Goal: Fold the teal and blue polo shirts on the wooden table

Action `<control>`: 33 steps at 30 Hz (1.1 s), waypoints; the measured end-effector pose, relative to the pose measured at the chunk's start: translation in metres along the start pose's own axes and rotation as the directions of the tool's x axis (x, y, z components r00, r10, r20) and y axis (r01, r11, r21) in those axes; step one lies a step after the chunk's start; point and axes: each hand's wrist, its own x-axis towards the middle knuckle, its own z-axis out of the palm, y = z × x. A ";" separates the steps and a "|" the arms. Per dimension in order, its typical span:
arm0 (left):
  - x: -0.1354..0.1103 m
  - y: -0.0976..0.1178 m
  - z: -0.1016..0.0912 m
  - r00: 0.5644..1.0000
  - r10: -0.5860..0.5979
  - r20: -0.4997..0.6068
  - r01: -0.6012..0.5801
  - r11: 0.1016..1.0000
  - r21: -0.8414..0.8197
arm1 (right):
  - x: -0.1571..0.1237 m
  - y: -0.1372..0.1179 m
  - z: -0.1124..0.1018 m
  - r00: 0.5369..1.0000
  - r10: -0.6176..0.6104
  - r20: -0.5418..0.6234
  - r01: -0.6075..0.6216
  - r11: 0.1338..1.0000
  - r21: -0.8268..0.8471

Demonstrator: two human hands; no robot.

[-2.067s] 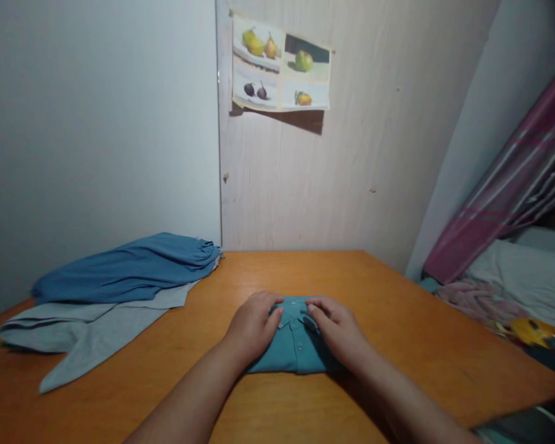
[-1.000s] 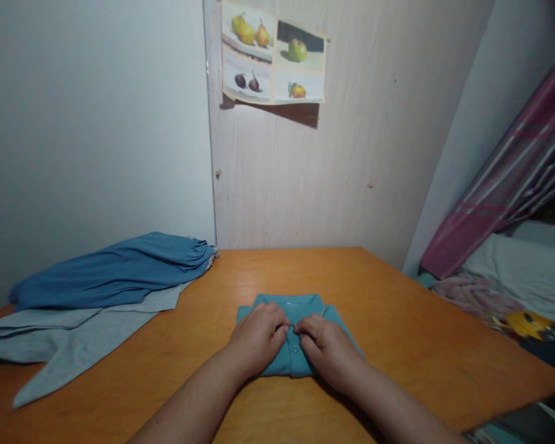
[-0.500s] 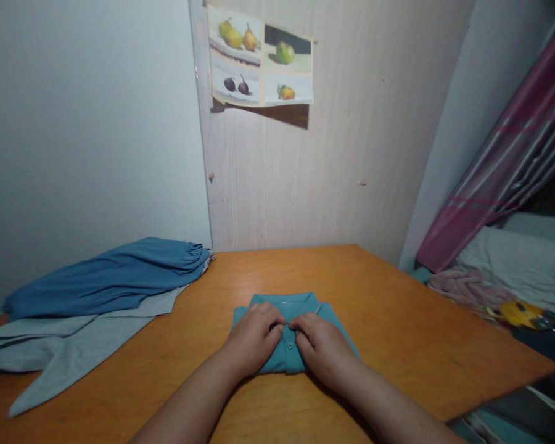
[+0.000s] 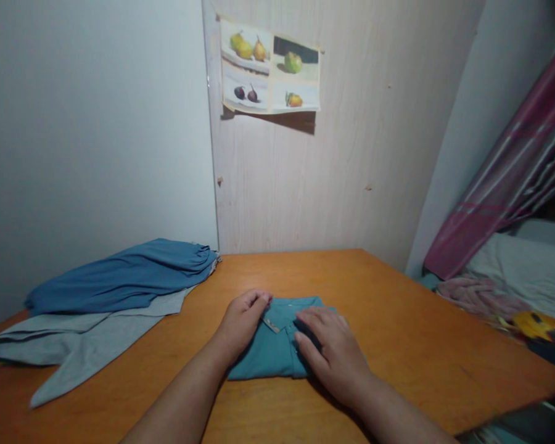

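Note:
A teal collared shirt, folded into a compact block, lies on the orange-brown wooden table in front of me. My left hand is closed at the collar's left side, thumb and fingers pinching its edge. A pale strip shows on the lifted underside of the collar near those fingers. Over the shirt's right half rests my right hand, thumb and fingers apart, touching the cloth beside the button placket. It covers the right part of the shirt and collar.
Blue gathered clothing and a light grey garment lie at the table's left. A wall with a fruit picture stands behind. Past the right edge are a pink curtain and a yellow object.
My left hand has moved from the collar's front up to its left side, turning the edge there. My right hand has shifted slightly right and opened. The camera view has shifted a little.

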 end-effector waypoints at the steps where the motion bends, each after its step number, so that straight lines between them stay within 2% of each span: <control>1: 0.002 -0.001 -0.004 0.998 -0.020 -0.067 0.017 0.999 -0.046 | -0.001 -0.002 0.000 0.998 0.006 0.059 -0.005 1.000 -0.029; 4: 0.007 -0.005 -0.014 0.966 -0.073 -0.249 0.040 0.990 -0.138 | -0.002 -0.006 0.003 0.964 0.074 0.255 -0.056 0.995 -0.079; 6: 0.009 -0.009 -0.019 0.937 -0.083 -0.339 0.027 0.986 -0.166 | -0.002 -0.007 0.004 0.938 0.109 0.328 -0.083 0.992 -0.092; 10: 0.011 -0.016 -0.027 0.908 -0.072 -0.412 0.018 0.991 -0.133 | -0.001 -0.006 0.005 0.930 0.125 0.347 -0.094 0.990 -0.104; 13: 0.011 -0.017 -0.031 0.916 -0.004 -0.402 0.023 0.999 0.043 | -0.002 -0.004 0.005 0.937 0.115 0.330 -0.087 0.991 -0.097; 16: 0.008 -0.015 -0.028 0.943 0.100 -0.316 0.022 0.933 0.359 | -0.001 -0.004 0.005 0.939 0.108 0.326 -0.081 0.992 -0.093; 18: 0.004 -0.013 -0.021 0.968 0.163 -0.188 -0.045 0.859 0.510 | 0.000 -0.005 0.003 0.937 0.104 0.333 -0.078 0.993 -0.091; 20: -0.001 -0.013 -0.013 0.982 0.183 -0.045 -0.123 0.802 0.584 | 0.002 -0.004 0.000 0.936 0.108 0.335 -0.080 0.992 -0.095; 22: -0.007 -0.015 -0.006 0.991 0.115 0.074 -0.135 0.747 0.651 | 0.004 -0.003 -0.002 0.942 0.140 0.306 -0.109 0.987 -0.118; 25: -0.014 -0.020 0.000 0.980 -0.083 0.181 -0.088 0.633 0.769 | 0.003 0.002 -0.003 0.934 0.219 0.281 -0.179 0.971 -0.161; 28: -0.017 -0.021 0.000 0.958 -0.193 0.212 -0.073 0.553 0.830 | -0.002 0.007 0.000 0.911 0.246 0.331 -0.199 0.965 -0.171; 33: -0.016 -0.016 -0.002 0.946 -0.245 0.213 -0.059 0.516 0.854 | -0.006 0.019 0.000 0.915 0.252 0.315 -0.222 0.966 -0.129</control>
